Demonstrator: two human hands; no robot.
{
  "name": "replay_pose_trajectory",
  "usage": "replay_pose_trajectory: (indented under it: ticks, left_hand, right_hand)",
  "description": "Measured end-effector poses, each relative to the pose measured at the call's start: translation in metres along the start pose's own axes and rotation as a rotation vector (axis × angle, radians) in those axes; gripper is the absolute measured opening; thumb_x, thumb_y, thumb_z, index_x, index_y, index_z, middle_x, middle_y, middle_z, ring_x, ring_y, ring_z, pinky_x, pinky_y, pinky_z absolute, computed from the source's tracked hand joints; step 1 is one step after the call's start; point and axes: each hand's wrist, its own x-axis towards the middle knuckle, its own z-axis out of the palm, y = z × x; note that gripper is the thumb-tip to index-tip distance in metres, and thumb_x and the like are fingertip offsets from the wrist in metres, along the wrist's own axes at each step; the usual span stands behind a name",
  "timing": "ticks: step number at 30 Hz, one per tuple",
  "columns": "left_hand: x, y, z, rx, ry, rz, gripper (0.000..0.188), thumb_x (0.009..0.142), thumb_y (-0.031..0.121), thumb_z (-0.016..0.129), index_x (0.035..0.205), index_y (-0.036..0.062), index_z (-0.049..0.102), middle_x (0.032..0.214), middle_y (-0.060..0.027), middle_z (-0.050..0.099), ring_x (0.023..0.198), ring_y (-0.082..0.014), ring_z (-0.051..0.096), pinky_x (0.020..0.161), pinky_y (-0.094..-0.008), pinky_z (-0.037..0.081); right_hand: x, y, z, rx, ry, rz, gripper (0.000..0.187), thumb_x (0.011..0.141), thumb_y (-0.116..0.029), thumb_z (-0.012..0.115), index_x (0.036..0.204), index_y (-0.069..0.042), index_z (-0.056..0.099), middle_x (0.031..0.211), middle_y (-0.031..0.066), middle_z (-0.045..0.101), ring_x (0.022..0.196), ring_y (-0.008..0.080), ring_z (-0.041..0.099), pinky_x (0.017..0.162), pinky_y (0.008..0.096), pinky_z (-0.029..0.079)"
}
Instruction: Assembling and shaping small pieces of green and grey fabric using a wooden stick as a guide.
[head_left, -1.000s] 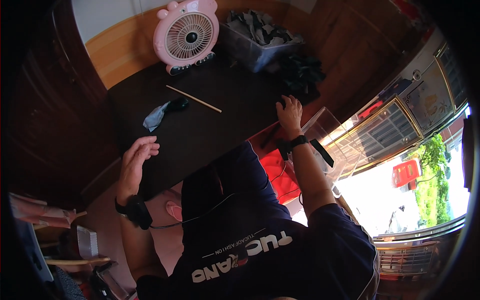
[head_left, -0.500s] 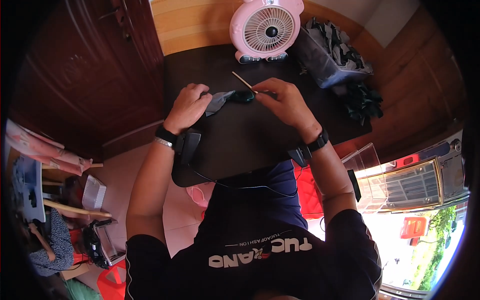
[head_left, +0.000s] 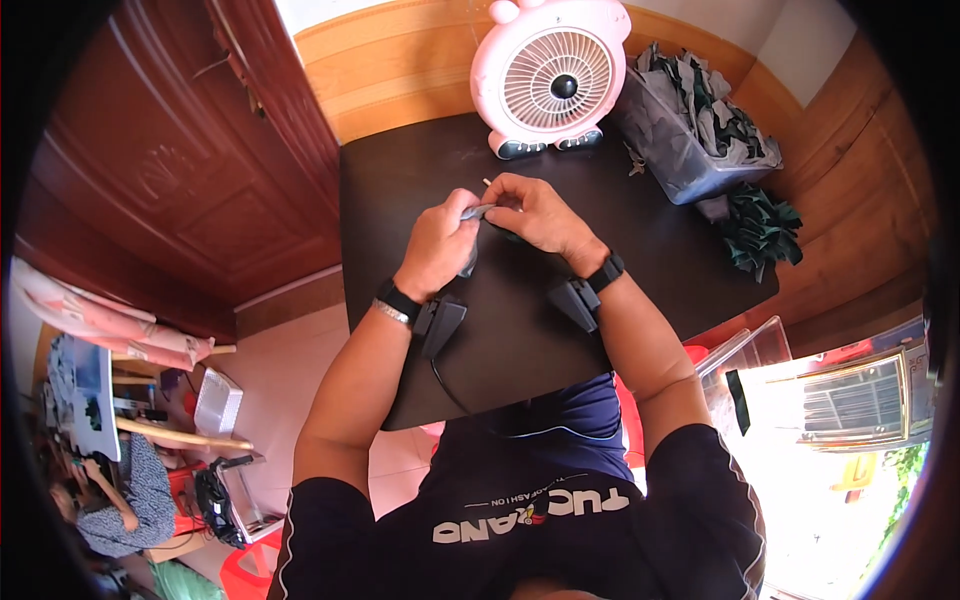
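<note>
Over the dark tabletop (head_left: 500, 330), my two hands are close together with the fingers closed. A small piece of grey and dark green fabric (head_left: 469, 264) is pinched in my left hand (head_left: 440, 240); its grey part hangs below the fingers and another bit stretches across to the right fingertips. My right hand (head_left: 540, 218) grips a thin wooden stick (head_left: 487, 183), of which only a short pale end shows above the knuckles. The right fingertips also touch the fabric's edge. Most of the stick and fabric is hidden by my fingers.
A pink fan (head_left: 550, 75) stands at the table's back edge. To its right, a clear plastic bin (head_left: 690, 170) overflows with grey and green fabric pieces, and a dark green fabric pile (head_left: 760, 228) lies beside it. At the left, another person (head_left: 125, 510) sits near a wooden frame.
My hands have come together, and my left hand has lifted the fabric from the table. The stick, fully showing before, is now mostly behind my right hand. The view has shifted slightly.
</note>
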Motion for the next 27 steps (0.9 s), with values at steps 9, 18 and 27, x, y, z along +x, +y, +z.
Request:
replay_pose_trajectory:
  ticks: [9,18,27]
  left_hand:
    - [0.003,-0.015,-0.016,-0.828,0.084,-0.371,0.014,0.076,0.007,0.048,0.084,-0.0019,0.056,0.069,-0.0048,0.052,0.058,-0.0112,0.050,0.055,-0.0255,0.042]
    - [0.000,-0.012,-0.020,-0.843,0.039,-0.461,0.015,0.079,0.010,0.049,0.088,-0.0002,0.055,0.063,-0.0029,0.050,0.054,-0.0112,0.049,0.052,-0.0241,0.040]
    - [0.004,-0.017,-0.038,0.021,0.549,-0.026,0.006,0.083,0.006,0.055,0.085,0.0019,0.058,0.069,-0.0094,0.057,0.064,-0.0152,0.054,0.061,-0.0294,0.044]
  right_hand:
    - [0.001,0.004,-0.031,0.269,0.027,0.093,0.016,0.081,-0.003,0.064,0.097,-0.002,0.062,0.080,-0.0019,0.061,0.072,0.0062,0.055,0.066,0.0196,0.045]
    - [-0.001,-0.005,0.009,0.121,0.134,-0.117,0.028,0.083,-0.012,0.068,0.107,0.000,0.059,0.095,0.0039,0.063,0.086,0.0119,0.058,0.081,0.0255,0.047]
    - [-0.001,-0.001,-0.002,0.409,0.015,0.321,0.014,0.087,-0.018,0.059,0.090,-0.005,0.062,0.077,0.0009,0.061,0.064,0.0080,0.055,0.058,0.0226,0.046]
